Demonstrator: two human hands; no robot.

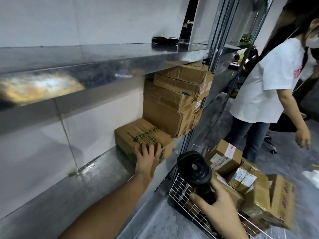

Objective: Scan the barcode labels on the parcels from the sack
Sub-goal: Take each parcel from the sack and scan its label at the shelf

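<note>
At the bottom right of the frame, the right hand (219, 202) holds its grip clamped round the handle of one black barcode scanner (196, 167), whose round head points up toward the centre. Just behind it, at the lower right, a white wire basket (179, 187) holds a heap of parcels (241, 178); about five cardboard boxes show, three with white labels facing up, though blur at the right edge hides the exact count. In the lower centre the left hand (146, 156) lies with straight, spread fingers pressed on the near top edge of one green-printed carton (138, 135), its grip apart. That carton sits on the lower metal shelf (96, 171). Touching it on the right, in mid-frame, a stack of about four worn brown boxes (174, 99) reaches the upper metal shelf (96, 64), where one dark object (164, 40) lies, too blurred to name. At the right edge stands one person in a white T-shirt (265, 83).
</note>
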